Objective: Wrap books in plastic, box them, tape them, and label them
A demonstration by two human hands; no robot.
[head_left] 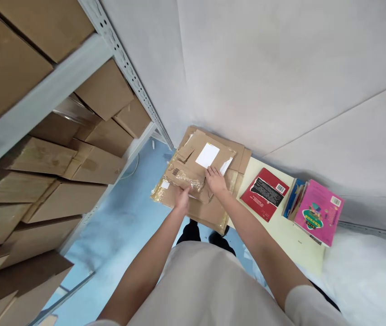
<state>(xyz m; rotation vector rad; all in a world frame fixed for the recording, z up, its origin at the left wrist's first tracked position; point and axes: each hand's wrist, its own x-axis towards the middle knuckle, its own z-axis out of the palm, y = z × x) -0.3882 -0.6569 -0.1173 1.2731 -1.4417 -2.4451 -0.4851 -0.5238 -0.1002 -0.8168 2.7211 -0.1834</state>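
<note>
Flattened cardboard boxes [199, 210] lie stacked at the left end of a pale table, with clear tape along their edges. On top is a smaller folded cardboard box [193, 147] with a white label [207, 155] and a crumpled, tape-covered flap [184, 175]. My left hand [182, 199] is closed on the near edge of this flap; its fingertips are partly hidden. My right hand [215, 179] rests on the folded box just below the label, fingers stretched out over the cardboard.
To the right on the pale table [288, 237] lie a red book [264, 194] and a stack of books with a pink one [320, 213] on top. Shelves of cardboard boxes [87, 163] stand at left. A white wall [281, 77] rises behind; translucent plastic [369, 276] is at right.
</note>
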